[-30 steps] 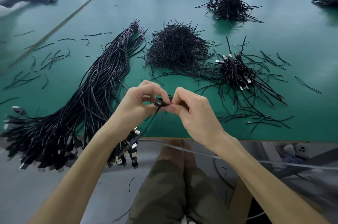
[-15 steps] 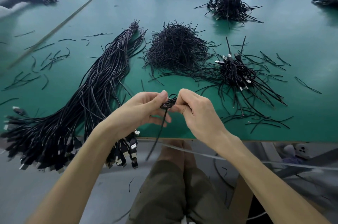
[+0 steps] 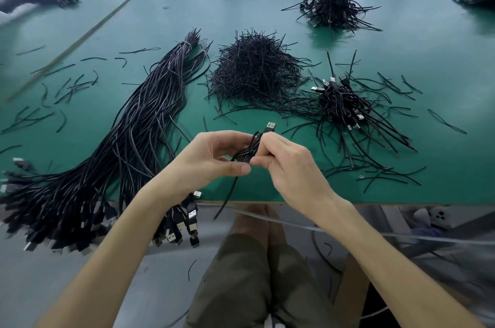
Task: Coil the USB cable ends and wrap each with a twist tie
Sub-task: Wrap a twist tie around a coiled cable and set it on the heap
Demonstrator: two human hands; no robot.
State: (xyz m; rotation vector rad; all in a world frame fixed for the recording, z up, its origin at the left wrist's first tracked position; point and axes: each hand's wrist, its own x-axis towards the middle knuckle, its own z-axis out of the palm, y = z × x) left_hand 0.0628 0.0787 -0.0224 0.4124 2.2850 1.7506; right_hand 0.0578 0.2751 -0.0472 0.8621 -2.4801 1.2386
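The fingers (image 3: 242, 168) of our left hand (image 3: 211, 159) curl round the coiled cable (image 3: 249, 152), thumb pressed under it, while our right hand (image 3: 290, 167) pinches the same coil from the other side with bent fingers (image 3: 270, 140). The coil hangs just above the tabletop's (image 3: 401, 46) near edge, its plug (image 3: 270, 127) pointing up and away and a loose tail (image 3: 227, 199) dropping past that edge. Both forearms reach in from below, wrists angled toward each other.
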